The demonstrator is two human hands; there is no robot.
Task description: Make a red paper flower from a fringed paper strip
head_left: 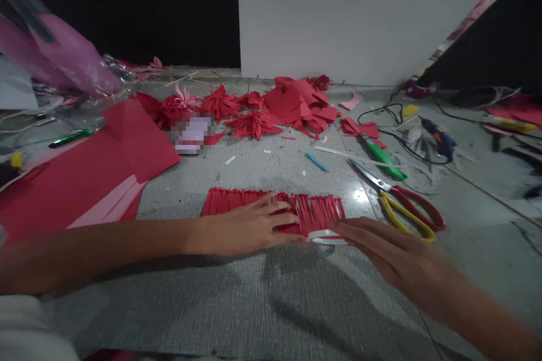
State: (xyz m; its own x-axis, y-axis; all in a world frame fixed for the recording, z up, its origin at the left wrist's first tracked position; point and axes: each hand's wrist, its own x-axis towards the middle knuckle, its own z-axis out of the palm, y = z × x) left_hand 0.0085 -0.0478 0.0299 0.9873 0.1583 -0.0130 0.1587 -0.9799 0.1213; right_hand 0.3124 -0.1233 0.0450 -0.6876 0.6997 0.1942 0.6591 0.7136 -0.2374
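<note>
From the head view, bare grey mat [237, 304] lies open on our near side. Scissors [406, 208] crowd the right and red sheets [84, 175] the left. The fringed red strip [237, 200] lies mid-mat, long axis left to right, fringe pointing away. Our left hand [249, 228] presses it, grip spread flat. Our right hand [376, 248], grip flat and unclenched, touches white tape [324, 235] at its near edge.

A red paper strip [317, 210], cut into a fringe along its far edge, is lying flat on the grey mat [254, 299], with white tape [325, 235] running along its near right edge.
</note>
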